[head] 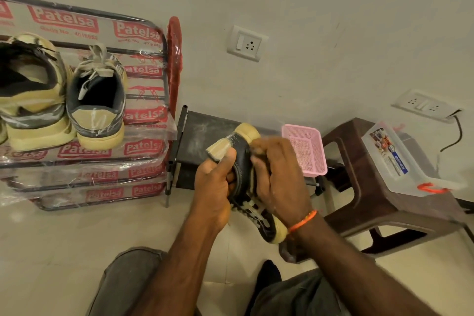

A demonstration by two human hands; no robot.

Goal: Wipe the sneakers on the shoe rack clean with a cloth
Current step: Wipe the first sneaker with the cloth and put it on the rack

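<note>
A pale tiled floor meets a cream wall with sockets; a plastic-wrapped shoe rack (pixel 84 159) stands on the left with two sneakers (pixel 61 100) on its top shelf, heels toward the camera. In front of the seated person, a third sneaker (pixel 243 161) is held in the air between both hands, sole side out. The left hand (pixel 215 182) grips it near the heel, thumb on the sole; the right hand (pixel 279 174) is curled over its other side, and the cloth cannot be made out under those fingers. A pink basket (pixel 307 149) and a brown stool (pixel 364 187) sit close behind, so a slipping grip could drop the shoe onto them, and hard rubbing may twist it loose
</note>
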